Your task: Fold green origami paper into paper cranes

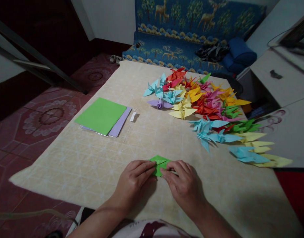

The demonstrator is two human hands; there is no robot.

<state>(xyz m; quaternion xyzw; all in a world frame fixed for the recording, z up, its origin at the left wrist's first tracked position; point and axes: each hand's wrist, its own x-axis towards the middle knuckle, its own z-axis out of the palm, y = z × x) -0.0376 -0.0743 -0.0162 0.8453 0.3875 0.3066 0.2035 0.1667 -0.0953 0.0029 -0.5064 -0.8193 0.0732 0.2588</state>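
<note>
We have a small folded green paper (159, 169) low in the middle of the view, lying at the near part of the desk (92, 165), between our two hands. Our left hand (133, 176) has its fingers (141, 169) held together and clamped on the paper's left edge; our right hand (185, 178) pinches the right edge between thumb and bent fingers. The paper shows a slanting fold line across its upper half, though the light is dim and our hands cover its sides, so we cannot fairly tell how many layers it has. Ahead and to the left we see a square green sheet (101, 115) lying on top of a purple sheet (120, 122), which juts out on the right, and a little white scrap (133, 116) just beside them. To the right, well apart from that pile, a crowd of folded paper cranes (208, 108) in red, pink, orange, yellow, green and light blue runs down toward the desk's right edge, many of them touching or overlapping. One purple crane (159, 104) sits at the left side of this crowd. Beyond the far edge we see a blue sofa (171, 54) patterned with deer and trees.
</note>
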